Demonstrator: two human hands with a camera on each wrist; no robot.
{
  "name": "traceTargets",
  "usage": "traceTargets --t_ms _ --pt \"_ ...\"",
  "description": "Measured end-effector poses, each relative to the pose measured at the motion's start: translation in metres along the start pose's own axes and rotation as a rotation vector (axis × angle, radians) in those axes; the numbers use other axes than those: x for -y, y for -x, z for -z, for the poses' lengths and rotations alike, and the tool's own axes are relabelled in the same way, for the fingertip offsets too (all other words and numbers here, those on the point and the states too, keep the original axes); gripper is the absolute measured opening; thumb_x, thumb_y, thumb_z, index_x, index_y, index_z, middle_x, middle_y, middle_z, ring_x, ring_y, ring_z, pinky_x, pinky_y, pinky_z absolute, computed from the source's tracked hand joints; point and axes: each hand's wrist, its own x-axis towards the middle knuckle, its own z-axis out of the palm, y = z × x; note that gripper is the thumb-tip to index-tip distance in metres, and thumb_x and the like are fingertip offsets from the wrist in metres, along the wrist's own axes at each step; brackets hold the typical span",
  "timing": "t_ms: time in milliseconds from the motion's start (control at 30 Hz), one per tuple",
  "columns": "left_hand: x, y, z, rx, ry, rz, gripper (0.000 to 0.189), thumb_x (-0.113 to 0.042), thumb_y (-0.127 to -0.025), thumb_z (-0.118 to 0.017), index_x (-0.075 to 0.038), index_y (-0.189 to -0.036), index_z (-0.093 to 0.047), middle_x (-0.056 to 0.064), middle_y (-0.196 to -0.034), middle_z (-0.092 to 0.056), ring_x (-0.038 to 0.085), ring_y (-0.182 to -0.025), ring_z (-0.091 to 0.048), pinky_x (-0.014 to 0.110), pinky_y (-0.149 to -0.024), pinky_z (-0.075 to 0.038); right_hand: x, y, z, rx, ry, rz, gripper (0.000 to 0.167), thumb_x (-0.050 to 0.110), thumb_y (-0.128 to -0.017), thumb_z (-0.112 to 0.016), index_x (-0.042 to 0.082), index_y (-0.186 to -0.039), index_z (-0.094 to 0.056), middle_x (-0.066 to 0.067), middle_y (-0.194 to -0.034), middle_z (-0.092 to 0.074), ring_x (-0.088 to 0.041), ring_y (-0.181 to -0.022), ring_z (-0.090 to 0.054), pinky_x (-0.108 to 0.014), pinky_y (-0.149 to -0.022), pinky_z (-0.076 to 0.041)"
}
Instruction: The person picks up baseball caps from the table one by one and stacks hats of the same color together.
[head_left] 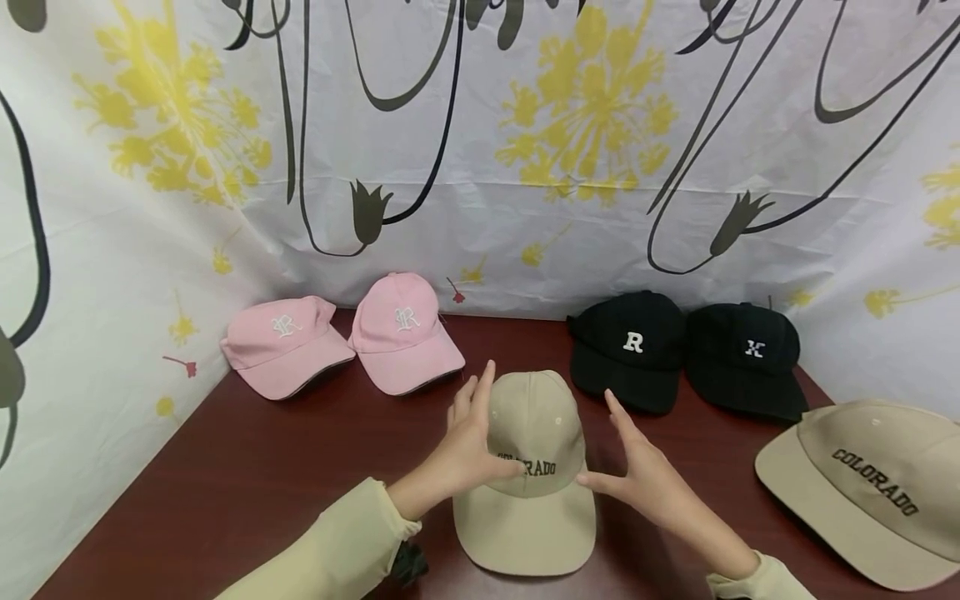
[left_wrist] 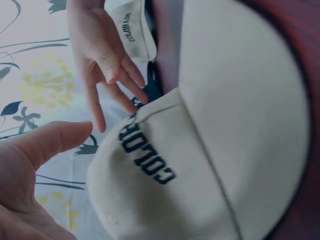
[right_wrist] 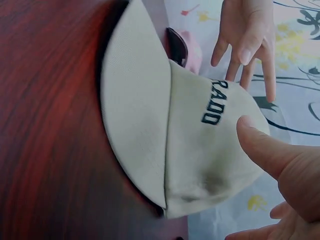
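A beige baseball cap (head_left: 525,533) lettered COLORADO sits on the dark red table, brim toward me. My left hand (head_left: 467,446) is beside its crown, fingers spread and thumb in front of the lettering. On the other side my right hand (head_left: 645,475) has its fingers extended and thumb near the crown's edge. In the left wrist view the cap (left_wrist: 245,100) fills the right side, with the left thumb (left_wrist: 55,142) apart from it. The right wrist view has the right thumb (right_wrist: 265,150) close to the crown; whether it touches I cannot tell.
Two pink caps (head_left: 401,333) stand at the back left of the table (head_left: 300,467). Two black caps (head_left: 630,350) are at the back right. A second beige COLORADO cap (head_left: 870,492) lies at the right edge. Patterned white cloth (head_left: 465,150) hangs behind.
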Motion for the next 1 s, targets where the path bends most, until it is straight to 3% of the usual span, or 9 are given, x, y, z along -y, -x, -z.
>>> traceTargets --t_ms 167,433,700,1000 --pt "-0.008 -0.005 0.001 0.020 0.000 -0.011 0.118 -0.013 -0.063 -0.082 -0.029 -0.148 -0.001 0.018 -0.147 -0.008 0.037 -0.133 -0.007 0.057 -0.093 -0.032 0.000 0.002 0.010 -0.016 0.009 -0.014 0.105 0.040 -0.075 -0.073 0.025 -0.148 0.001 -0.027 -0.145 -0.021 -0.044 -0.127 -0.028 -0.059 -0.089 -0.035" --pt "-0.030 -0.017 -0.003 0.034 -0.077 -0.034 0.121 -0.020 -0.062 -0.083 -0.034 -0.147 0.001 0.013 -0.148 -0.010 0.033 -0.133 -0.016 0.054 -0.093 -0.032 -0.004 0.007 0.025 -0.023 0.028 -0.060 0.109 0.044 -0.075 -0.072 0.021 -0.148 0.006 -0.032 -0.142 -0.022 -0.049 -0.123 -0.031 -0.059 -0.088 -0.035" --pt "-0.056 -0.031 -0.020 0.123 -0.030 -0.077 0.118 -0.022 -0.067 -0.081 -0.040 -0.145 0.006 0.009 -0.150 -0.005 0.027 -0.136 -0.008 0.048 -0.098 -0.031 -0.013 0.012 0.039 -0.039 -0.001 -0.082 0.108 0.038 -0.078 -0.072 0.020 -0.148 0.008 -0.037 -0.139 -0.020 -0.053 -0.122 -0.029 -0.060 -0.089 -0.034" --pt "-0.082 -0.045 -0.042 0.218 -0.060 -0.161 0.115 -0.025 -0.073 -0.078 -0.036 -0.145 0.010 0.007 -0.150 -0.001 0.022 -0.137 -0.003 0.041 -0.096 -0.036 -0.026 0.020 0.055 -0.096 0.030 -0.059 0.104 0.031 -0.081 -0.070 0.020 -0.148 0.009 -0.039 -0.137 -0.022 -0.055 -0.117 -0.032 -0.061 -0.086 -0.036"
